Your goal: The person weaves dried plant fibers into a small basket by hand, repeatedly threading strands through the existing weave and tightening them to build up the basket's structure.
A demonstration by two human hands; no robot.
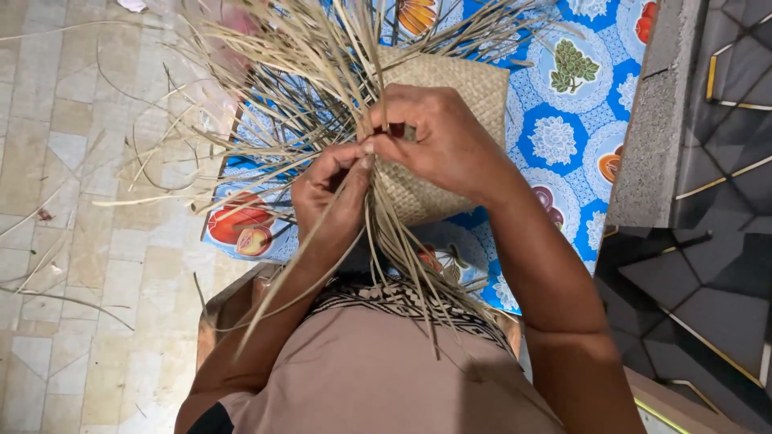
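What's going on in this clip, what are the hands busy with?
A person is working a flat woven panel of pale dried plant strips with both bare hands. The left hand pinches a bundle of long loose straw-coloured strips at the panel's edge, and the right hand presses on the woven part, fingers meeting the left thumb. The unwoven strips fan out in all directions. The work lies over a blue floral-and-fruit patterned cloth, beside a beige tiled floor strewn with stray strips.
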